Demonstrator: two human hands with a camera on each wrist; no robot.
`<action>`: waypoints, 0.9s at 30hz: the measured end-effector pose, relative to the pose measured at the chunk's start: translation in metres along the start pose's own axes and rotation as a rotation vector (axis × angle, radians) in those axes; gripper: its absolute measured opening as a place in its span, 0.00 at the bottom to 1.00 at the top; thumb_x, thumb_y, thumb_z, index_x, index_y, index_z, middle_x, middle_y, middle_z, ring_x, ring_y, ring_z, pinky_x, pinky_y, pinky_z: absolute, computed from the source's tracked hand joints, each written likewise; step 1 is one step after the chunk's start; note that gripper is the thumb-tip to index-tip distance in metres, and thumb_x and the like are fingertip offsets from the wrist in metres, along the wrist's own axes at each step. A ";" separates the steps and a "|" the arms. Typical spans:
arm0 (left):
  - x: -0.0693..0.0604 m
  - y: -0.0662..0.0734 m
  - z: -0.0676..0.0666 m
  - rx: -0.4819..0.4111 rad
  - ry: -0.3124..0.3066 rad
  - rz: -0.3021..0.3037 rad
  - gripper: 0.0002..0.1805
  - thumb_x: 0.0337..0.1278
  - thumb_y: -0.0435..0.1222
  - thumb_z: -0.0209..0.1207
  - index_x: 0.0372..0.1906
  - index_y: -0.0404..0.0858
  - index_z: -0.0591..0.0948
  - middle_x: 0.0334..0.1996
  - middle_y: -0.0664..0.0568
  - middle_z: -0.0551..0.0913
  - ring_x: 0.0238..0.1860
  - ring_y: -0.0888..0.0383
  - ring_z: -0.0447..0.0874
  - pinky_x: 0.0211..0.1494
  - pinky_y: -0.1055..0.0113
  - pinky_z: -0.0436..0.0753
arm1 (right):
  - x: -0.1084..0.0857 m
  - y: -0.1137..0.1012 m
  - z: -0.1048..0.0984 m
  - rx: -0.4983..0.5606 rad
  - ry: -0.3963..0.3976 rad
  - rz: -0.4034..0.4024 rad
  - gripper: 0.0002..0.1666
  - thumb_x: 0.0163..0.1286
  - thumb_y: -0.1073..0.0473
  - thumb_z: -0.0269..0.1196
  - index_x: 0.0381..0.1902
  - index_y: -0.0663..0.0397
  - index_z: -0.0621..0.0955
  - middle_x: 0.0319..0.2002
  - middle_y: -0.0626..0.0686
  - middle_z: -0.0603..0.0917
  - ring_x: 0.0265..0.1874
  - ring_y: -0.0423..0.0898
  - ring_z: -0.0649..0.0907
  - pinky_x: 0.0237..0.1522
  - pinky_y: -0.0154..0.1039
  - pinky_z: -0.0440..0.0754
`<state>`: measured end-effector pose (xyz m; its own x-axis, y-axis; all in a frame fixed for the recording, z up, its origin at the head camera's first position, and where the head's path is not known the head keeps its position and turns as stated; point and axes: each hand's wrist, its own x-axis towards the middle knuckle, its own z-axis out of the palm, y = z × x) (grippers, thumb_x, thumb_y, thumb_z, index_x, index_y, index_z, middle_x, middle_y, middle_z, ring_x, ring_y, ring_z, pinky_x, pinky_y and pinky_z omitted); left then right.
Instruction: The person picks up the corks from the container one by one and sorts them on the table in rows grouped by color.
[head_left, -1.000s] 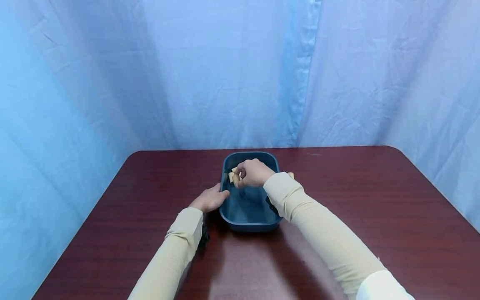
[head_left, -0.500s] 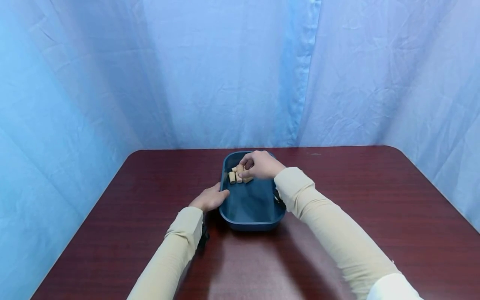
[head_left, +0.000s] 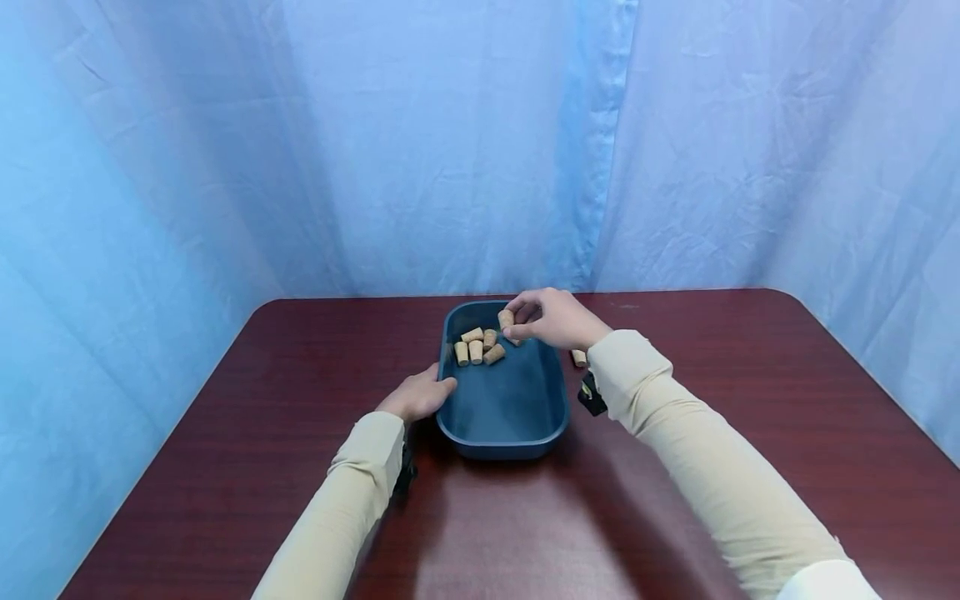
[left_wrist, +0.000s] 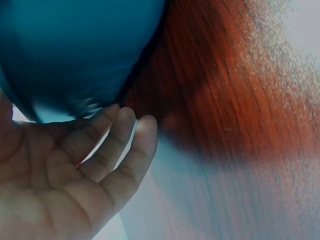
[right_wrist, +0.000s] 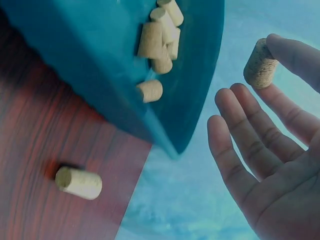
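Note:
A cork is pinched between the thumb and index finger of my right hand, above the far right part of a dark blue tub. In the right wrist view the held cork stands slightly tilted, the other fingers spread apart. My left hand holds the tub's left side, thumb over the rim and fingers along the outer wall. Inside the tub several corks lie grouped toward the far left. One cork lies apart from them, partly hidden under my right hand in the head view.
Outside the tub, a loose cork lies on the dark red wooden table close to its right side. Pale blue curtains hang behind and beside the table. A black device sits at my right wrist.
My right hand has moved right and away from me with the cork, from over the grouped corks to near the far right rim. My left hand stays on the tub.

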<state>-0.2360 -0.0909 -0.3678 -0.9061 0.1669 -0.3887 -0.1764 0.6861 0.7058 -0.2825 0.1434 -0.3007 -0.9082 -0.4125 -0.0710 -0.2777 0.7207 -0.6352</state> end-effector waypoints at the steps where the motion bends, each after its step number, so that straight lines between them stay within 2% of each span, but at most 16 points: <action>1: 0.000 0.000 0.000 -0.002 -0.002 0.000 0.33 0.79 0.42 0.41 0.82 0.38 0.52 0.76 0.36 0.61 0.74 0.38 0.62 0.74 0.43 0.62 | -0.002 0.002 -0.002 -0.001 0.006 -0.007 0.26 0.73 0.52 0.65 0.65 0.56 0.79 0.52 0.58 0.83 0.52 0.55 0.82 0.53 0.52 0.81; 10: -0.001 -0.001 0.000 -0.016 -0.008 0.010 0.34 0.79 0.41 0.41 0.82 0.37 0.51 0.76 0.36 0.61 0.73 0.38 0.63 0.73 0.42 0.63 | -0.014 0.024 -0.011 -0.018 0.038 -0.001 0.27 0.73 0.53 0.66 0.66 0.58 0.78 0.52 0.58 0.84 0.51 0.55 0.82 0.53 0.53 0.80; 22: -0.004 -0.003 0.001 -0.012 -0.011 0.009 0.34 0.78 0.41 0.41 0.82 0.37 0.52 0.75 0.36 0.63 0.71 0.38 0.66 0.72 0.42 0.64 | -0.032 0.050 -0.009 -0.004 0.082 -0.010 0.24 0.72 0.55 0.67 0.61 0.60 0.81 0.49 0.58 0.84 0.47 0.53 0.84 0.49 0.51 0.81; 27: -0.005 -0.003 0.001 -0.023 -0.010 0.010 0.33 0.78 0.42 0.41 0.82 0.38 0.52 0.75 0.36 0.63 0.72 0.39 0.65 0.73 0.42 0.63 | -0.034 0.058 -0.010 0.008 0.091 -0.004 0.25 0.72 0.55 0.67 0.62 0.60 0.80 0.48 0.58 0.84 0.48 0.54 0.84 0.51 0.52 0.81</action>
<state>-0.2306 -0.0927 -0.3690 -0.9040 0.1808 -0.3875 -0.1763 0.6680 0.7230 -0.2704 0.2050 -0.3280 -0.9319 -0.3628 0.0017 -0.2794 0.7147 -0.6412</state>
